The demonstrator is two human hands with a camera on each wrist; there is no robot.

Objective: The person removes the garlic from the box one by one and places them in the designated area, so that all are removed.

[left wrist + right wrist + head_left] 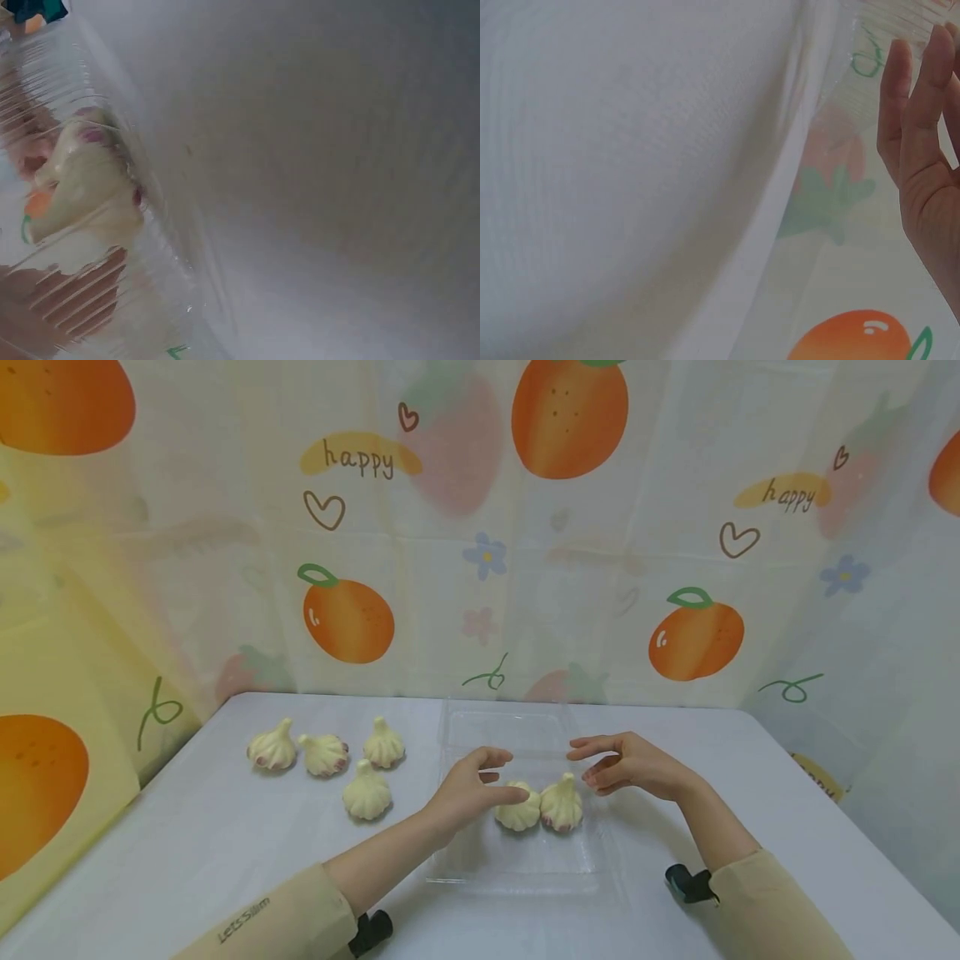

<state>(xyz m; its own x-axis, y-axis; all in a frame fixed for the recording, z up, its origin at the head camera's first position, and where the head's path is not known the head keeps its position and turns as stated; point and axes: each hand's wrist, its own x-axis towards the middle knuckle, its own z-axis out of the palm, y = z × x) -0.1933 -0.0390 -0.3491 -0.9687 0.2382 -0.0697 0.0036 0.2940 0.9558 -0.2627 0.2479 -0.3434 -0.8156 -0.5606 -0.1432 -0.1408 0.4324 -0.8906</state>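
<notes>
Two pale garlic bulbs, the left one [517, 812] and the right one [562, 806], sit side by side in a clear plastic box [517, 885]. Over the box's left side is my left hand [468, 789], its thumb overlapping the left bulb in the head view. Whether that thumb touches the bulb, I cannot tell. My right hand [637, 767] hovers by the box's right side with loosely bent fingers and nothing held. Through the ribbed plastic, a bulb [94, 180] shows in the left wrist view. Fingers of the right hand [926, 142] appear apart in the right wrist view.
Several more garlic bulbs lie on the white table at left: one far left [272, 746], one beside it [325, 754], one farther back [384, 743] and one nearer [367, 791]. A fruit-printed curtain [555, 585] hangs behind the table.
</notes>
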